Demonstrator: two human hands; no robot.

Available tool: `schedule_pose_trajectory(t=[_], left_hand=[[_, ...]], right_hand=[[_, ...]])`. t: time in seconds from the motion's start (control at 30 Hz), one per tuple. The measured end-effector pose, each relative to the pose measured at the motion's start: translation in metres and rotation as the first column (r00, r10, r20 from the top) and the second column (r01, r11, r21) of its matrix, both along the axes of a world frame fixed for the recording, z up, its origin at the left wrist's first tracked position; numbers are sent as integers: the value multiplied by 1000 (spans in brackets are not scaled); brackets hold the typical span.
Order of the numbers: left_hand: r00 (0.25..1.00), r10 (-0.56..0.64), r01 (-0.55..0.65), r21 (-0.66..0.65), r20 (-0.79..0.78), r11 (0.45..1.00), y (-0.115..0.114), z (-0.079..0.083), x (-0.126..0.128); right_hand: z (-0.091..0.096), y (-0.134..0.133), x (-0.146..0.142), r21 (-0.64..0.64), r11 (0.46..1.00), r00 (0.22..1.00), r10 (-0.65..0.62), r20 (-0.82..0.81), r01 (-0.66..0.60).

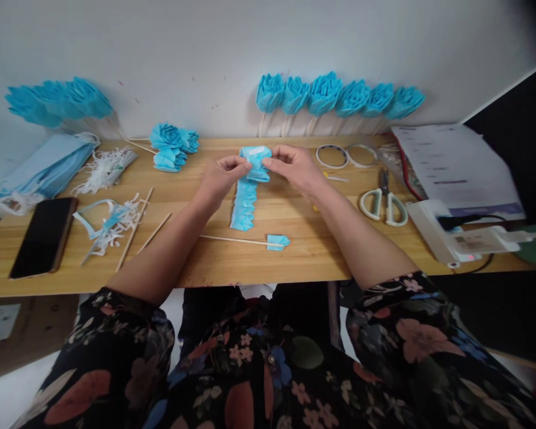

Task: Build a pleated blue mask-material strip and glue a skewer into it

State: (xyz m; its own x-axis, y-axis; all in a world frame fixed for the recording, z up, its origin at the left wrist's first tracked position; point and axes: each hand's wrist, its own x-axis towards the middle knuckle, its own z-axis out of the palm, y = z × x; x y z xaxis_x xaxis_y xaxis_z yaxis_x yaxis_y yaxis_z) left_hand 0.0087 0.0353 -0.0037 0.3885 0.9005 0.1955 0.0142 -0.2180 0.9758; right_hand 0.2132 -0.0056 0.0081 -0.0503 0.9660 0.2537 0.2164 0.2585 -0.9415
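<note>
I have both bare hands at the middle of the table: the left hand (221,182) pinches one side of a single pleated blue strip (243,205) between thumb and curled fingers, and the right hand (297,170) pinches its other side likewise. The strip is folded over at the top, its crimped tail hanging towards me. Just nearer me lies one thin stick (236,241) tipped with one blue fold (277,242); my left forearm hides its far end. Right of my hands I count two tape rings (332,156) and one pair of scissors (384,199), pale-handled, before a white power strip (446,232). Leftward lie two bare wooden sticks (134,229), a black phone (43,237), tangled white straps (109,170) and stacked soft blue masks (49,167). Behind, three ruffled blooms (166,137) lie together; six layered blue flowers (325,93) stand against the wall, with at least three more flowers (84,98) at left.
</note>
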Motion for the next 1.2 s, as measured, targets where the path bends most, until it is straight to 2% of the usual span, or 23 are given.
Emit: schedule_pose_trajectory(t=[0.17,0.33,0.5,0.63,0.73,0.87,1.03,1.2], left_hand=[[997,-77,77,4,3,997,4,3,-2],[1000,-5,5,48,0,999,7,8,-6],[1000,6,-6,21,-4,1000,7,4,-5],[1000,25,-25,30,0,999,9,1,-5],[1000,21,-21,25,-21,999,6,2,-4],[999,7,-7,12,-46,1000,2,4,-2],[997,-74,74,0,-29,997,4,7,-4],[997,-67,68,23,-24,997,6,8,-7]], right_hand=[[-9,6,2,54,997,998,-58,17,57],[-9,6,2,58,997,998,-51,30,49],[-7,1,0,42,999,996,-19,85,16],[-4,-1,-3,36,999,1000,-5,11,5],[-3,-1,-5,30,999,999,-26,-22,26],[-5,-1,-6,38,999,999,-35,18,34],[-8,1,-2,64,997,998,-55,32,53],[-6,0,-2,90,994,996,-70,57,65]])
